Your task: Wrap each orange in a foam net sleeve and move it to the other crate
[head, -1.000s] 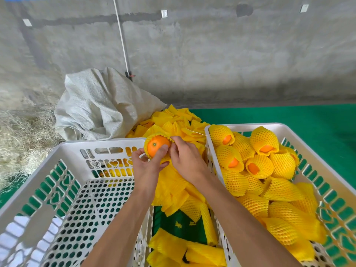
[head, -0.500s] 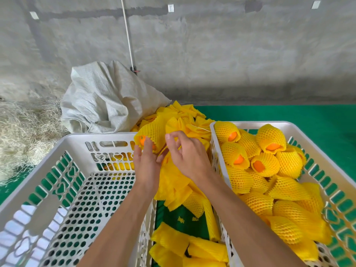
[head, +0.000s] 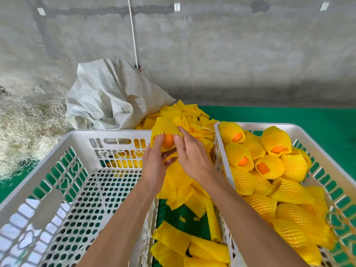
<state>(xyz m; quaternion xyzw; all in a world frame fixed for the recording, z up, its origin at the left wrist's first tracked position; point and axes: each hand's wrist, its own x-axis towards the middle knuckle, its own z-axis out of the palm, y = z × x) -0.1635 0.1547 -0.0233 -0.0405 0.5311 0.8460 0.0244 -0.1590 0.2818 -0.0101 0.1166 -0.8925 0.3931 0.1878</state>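
Both my left hand and right hand pinch one net sleeve around one orange, between two crate rims: bare crate left of my fingers, filled crate right.

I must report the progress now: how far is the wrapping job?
Done: the right crate holds many wrapped oranges. In hand: the left hand and right hand hold one orange with a foam net sleeve nearly over it. Left: placing it in the right crate. The left crate shows no oranges, so this may be the last.
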